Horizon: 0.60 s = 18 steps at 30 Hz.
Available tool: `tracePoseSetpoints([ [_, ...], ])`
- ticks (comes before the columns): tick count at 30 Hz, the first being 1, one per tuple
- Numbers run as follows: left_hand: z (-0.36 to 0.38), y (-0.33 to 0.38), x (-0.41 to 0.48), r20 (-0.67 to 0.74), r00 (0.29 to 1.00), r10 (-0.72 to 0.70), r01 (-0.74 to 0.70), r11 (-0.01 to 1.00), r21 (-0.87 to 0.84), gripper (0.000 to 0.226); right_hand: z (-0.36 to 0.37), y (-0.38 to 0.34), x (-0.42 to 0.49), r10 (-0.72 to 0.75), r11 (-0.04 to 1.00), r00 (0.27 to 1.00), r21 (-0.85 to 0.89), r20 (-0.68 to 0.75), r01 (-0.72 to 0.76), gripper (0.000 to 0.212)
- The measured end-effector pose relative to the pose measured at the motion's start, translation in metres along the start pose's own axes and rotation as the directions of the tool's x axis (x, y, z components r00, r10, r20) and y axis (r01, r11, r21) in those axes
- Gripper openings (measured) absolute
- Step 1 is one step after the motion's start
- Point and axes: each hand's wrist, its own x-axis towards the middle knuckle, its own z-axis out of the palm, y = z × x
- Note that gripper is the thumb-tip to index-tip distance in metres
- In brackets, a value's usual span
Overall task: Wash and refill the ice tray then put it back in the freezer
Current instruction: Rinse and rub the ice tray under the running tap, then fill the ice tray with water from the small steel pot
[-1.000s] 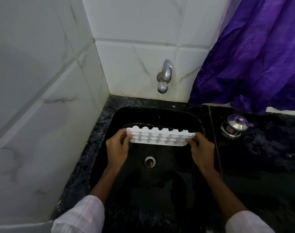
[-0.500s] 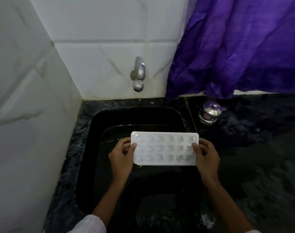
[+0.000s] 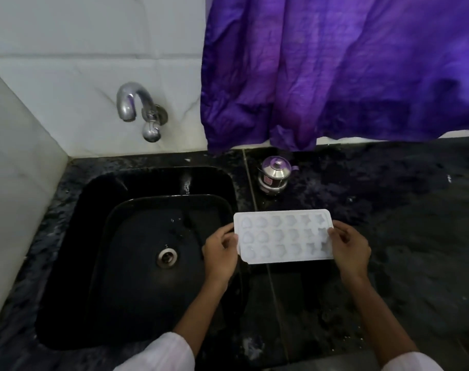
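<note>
1. Black speckled stone forms the desk (image 3: 402, 223) of a dim kitchen corner walled with white marbled tiles (image 3: 80, 62).
2. A white ice tray (image 3: 282, 238) is held level above that desk, just right of the sink's right rim. It faces up, showing three rows of shaped hollows. Whether they hold water cannot be told.
3. The person's left hand (image 3: 220, 254) holds the tray's left short end, its fingers (image 3: 226, 231) curled and pinching the edge.
4. The right hand (image 3: 349, 249) holds the opposite end the same way, its fingers (image 3: 337, 228) bent round the rim.
5. Pale sleeves (image 3: 163, 354) cover both arms at the bottom of the view.
6. Left of the tray, a black sink (image 3: 99, 236) is sunk into the desk. A round metal drain (image 3: 167, 257) sits in its floor and droplets glint on the basin.
7. A chrome tap (image 3: 137, 108) juts from the tiled back wall above the sink, its spout curving down.
8. Behind the tray and apart from it, a small lidded steel pot (image 3: 274, 174) stands on the desk near the wall.
9. A crumpled purple curtain (image 3: 335, 62) hangs across the right of the wall, its hem reaching down to the desk's back edge just above the pot.
</note>
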Motion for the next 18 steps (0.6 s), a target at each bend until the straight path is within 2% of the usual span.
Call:
tracePoseSetpoints([
  [8, 0.067, 0.002, -0.004, -0.07, 0.996, -0.048, 0.054, 0.994, 0.091, 0.033, -0.025, 0.036, 0.052, -0.011, 0.997, 0.996, -0.08, 0.093, 0.019, 0.027],
  [18, 0.092, -0.004, -0.004, -0.149, 0.985, -0.089, 0.116, 0.976, 0.186, 0.033, -0.03, 0.051, 0.076, -0.056, 0.993, 0.984, -0.091, 0.168, 0.072, 0.031],
])
